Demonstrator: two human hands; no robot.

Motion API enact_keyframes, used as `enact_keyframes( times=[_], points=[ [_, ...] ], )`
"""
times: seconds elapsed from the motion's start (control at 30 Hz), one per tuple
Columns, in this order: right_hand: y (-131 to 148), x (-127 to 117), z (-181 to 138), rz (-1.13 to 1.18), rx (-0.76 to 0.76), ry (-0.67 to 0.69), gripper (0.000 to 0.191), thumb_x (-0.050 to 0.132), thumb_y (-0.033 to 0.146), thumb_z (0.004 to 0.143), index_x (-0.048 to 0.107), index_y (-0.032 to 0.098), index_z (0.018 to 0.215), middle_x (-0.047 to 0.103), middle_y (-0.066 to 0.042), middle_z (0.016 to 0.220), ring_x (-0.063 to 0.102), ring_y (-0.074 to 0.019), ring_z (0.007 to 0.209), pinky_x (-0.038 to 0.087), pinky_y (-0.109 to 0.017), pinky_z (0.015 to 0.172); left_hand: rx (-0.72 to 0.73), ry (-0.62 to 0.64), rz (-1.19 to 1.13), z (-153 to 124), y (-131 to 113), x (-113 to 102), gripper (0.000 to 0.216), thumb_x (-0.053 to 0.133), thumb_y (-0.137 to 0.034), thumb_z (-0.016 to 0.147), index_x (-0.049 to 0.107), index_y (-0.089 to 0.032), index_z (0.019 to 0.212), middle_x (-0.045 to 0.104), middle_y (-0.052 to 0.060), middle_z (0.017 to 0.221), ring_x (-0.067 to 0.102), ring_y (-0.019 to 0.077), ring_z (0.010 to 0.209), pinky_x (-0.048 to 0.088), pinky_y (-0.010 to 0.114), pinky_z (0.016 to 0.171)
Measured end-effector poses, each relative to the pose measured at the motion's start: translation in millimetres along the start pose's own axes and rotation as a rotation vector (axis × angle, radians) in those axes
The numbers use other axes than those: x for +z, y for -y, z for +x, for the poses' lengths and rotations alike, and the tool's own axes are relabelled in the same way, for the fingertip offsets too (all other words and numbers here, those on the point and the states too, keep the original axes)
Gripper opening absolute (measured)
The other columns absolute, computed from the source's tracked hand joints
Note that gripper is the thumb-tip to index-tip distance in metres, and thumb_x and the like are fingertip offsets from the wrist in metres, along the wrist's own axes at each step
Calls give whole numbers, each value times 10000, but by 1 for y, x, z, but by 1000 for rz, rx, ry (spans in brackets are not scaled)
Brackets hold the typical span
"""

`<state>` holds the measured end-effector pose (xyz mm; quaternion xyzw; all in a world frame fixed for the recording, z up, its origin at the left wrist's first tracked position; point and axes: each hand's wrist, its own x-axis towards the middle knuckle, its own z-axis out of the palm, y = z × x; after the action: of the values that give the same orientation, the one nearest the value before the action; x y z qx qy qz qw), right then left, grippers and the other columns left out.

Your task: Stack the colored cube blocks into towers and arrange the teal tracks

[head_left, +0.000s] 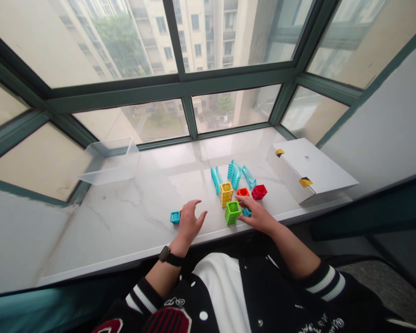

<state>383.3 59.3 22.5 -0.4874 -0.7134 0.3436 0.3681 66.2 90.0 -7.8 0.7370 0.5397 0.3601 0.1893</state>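
Observation:
Small plastic toy blocks lie on a white marble window sill (135,208). My left hand (189,222) hovers with fingers spread, just right of a blue block (175,217); it holds nothing. My right hand (256,213) rests flat on the sill, fingers stretched toward an orange block (243,191) and partly covering a blue piece (246,212). Between my hands stands a green block (232,212), with a yellow block (226,193) behind it. A red block (259,191) lies to the right. Turquoise curved track pieces (234,173) lie at the back.
A clear plastic bin (111,159) stands at the back left of the sill. A white box (308,169) with yellow tape sits at the right end. Window frames and glass rise behind. A black watch (168,255) is on my left wrist.

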Motion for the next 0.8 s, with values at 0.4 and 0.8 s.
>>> enact_keyframes(
  times=[0.4, 0.8],
  points=[
    [12, -21, -5, 32, -28, -26, 873, 801, 274, 851, 389, 340, 1618, 531, -121, 1542, 649, -299, 1315, 532, -526, 1157, -111, -11, 364, -19, 60, 8, 433, 588, -195, 900, 508, -190, 1326, 616, 181, 1310, 571, 371, 1288, 379, 637, 1180],
    [13, -18, -7, 39, -29, -46, 818, 705, 211, 871, 397, 324, 1621, 558, -126, 1540, 659, -284, 1308, 527, -505, 1157, -57, -52, 437, -20, 80, 20, 369, 562, -231, 988, 520, -171, 1350, 647, 201, 1330, 619, 341, 1248, 461, 539, 1094]
  ],
)
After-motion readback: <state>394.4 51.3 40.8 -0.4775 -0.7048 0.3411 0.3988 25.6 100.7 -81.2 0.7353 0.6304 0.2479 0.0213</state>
